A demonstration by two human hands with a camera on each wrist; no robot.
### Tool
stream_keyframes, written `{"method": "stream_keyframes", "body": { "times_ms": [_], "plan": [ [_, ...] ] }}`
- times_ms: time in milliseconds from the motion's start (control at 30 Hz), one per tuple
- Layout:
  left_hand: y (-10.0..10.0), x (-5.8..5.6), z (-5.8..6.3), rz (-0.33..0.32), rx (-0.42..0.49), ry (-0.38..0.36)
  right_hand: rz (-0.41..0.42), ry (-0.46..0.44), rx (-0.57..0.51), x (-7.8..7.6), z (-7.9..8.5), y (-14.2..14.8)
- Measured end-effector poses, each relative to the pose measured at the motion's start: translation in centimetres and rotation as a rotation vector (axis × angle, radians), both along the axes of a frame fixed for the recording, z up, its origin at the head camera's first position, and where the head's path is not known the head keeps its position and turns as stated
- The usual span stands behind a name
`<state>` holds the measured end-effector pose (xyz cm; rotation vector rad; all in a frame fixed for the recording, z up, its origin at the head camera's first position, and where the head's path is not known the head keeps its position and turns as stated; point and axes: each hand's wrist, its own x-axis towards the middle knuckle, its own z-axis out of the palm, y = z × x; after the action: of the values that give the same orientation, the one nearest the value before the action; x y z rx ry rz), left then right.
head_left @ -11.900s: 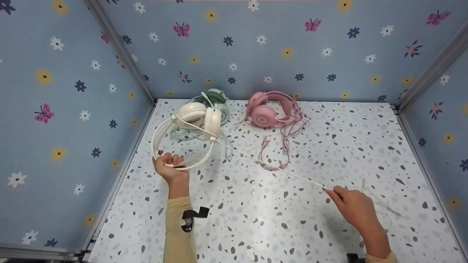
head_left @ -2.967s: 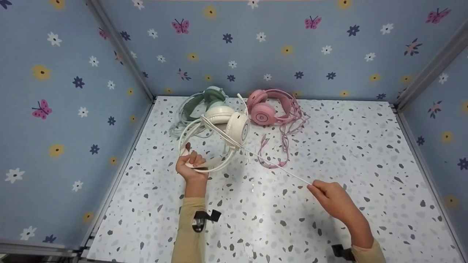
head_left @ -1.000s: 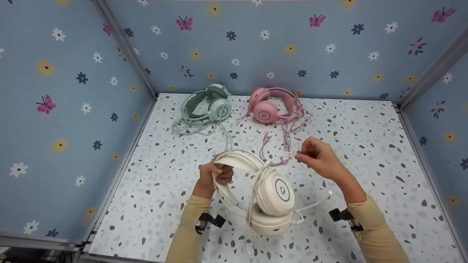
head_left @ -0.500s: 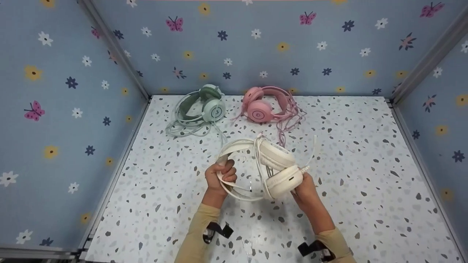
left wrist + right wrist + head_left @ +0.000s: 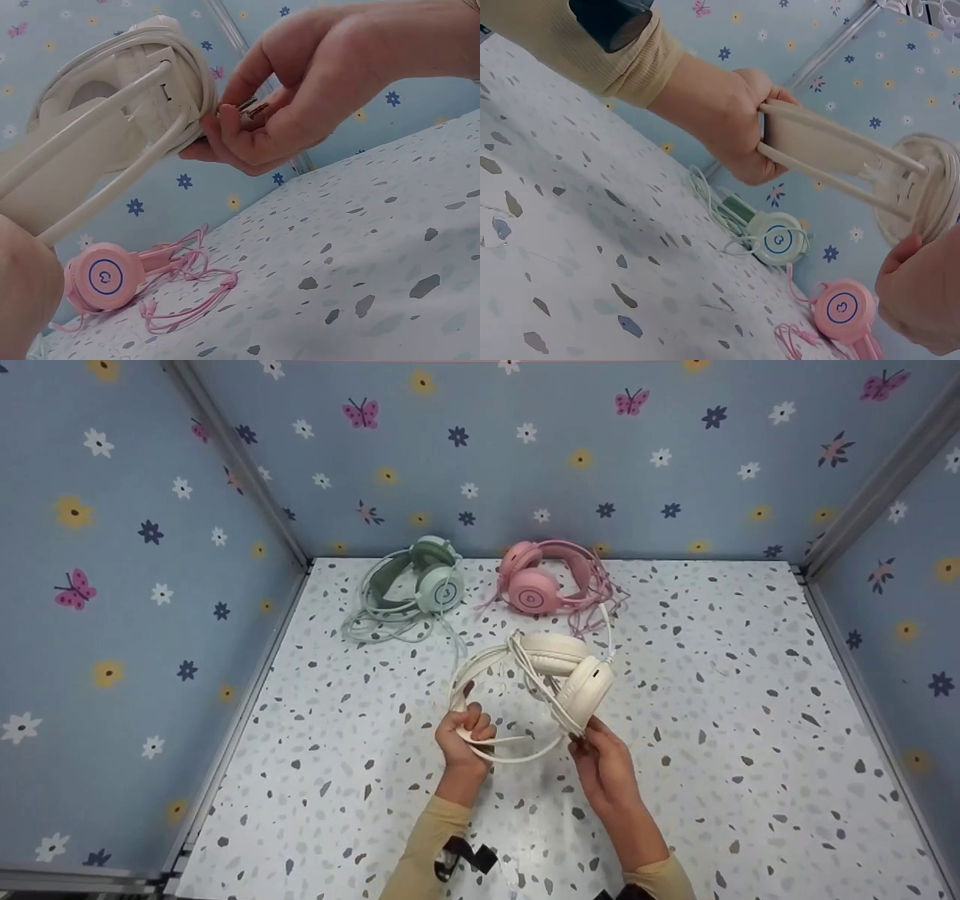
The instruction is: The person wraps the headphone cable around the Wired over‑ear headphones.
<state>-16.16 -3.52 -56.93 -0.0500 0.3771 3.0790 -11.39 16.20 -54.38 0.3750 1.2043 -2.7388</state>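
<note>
A white headset is held above the table with its ear cups toward the back and right. My left hand grips its headband. The white cable is wound in several turns around the ear cups. At the lower ear cup, my right hand pinches the cable's end; metal jack plugs stick out between thumb and fingers in the left wrist view. The thin microphone boom points up and away from the right ear cup.
A mint green headset with loosely coiled cable lies at the back left of the speckled white table. Beside it rests a pink headset, its cable bunched on the right. Blue flowered panels enclose the back and sides.
The cable, earlier stretched out to the right hand, is now wrapped around the ear cups. The white headset has tipped and turned, and the right hand has come in close to the ear cup.
</note>
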Motion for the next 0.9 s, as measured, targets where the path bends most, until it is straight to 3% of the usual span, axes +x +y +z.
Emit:
{"method": "stream_keyframes", "body": {
  "times_ms": [200, 333, 467, 633, 767, 900],
  "plan": [
    [1.1, 0.7, -0.1, 0.147, -0.153, -0.043, -0.059, 0.106, 0.083, 0.8, 1.4, -1.1],
    [2.0, 1.2, 0.1, 0.245, -0.266, -0.083, -0.114, 0.162, 0.294, 1.2, 1.6, -2.0],
    [3.0, 1.9, 0.1, 0.323, -0.392, -0.056, -0.199, 0.098, 0.519, 1.0, 1.2, -2.4],
    [3.6, 2.3, -0.2, 0.351, -0.612, -0.011, -0.294, 0.064, 0.594, 0.4, 0.4, -1.9],
    [3.3, 2.3, -0.7, 0.278, -0.866, 0.028, -0.296, 0.034, 0.602, -0.1, 0.0, -0.8],
    [3.0, 2.4, -0.8, 0.042, -1.014, 0.093, -0.312, -0.003, 0.600, -1.0, 0.0, 1.1]
  ]
}}
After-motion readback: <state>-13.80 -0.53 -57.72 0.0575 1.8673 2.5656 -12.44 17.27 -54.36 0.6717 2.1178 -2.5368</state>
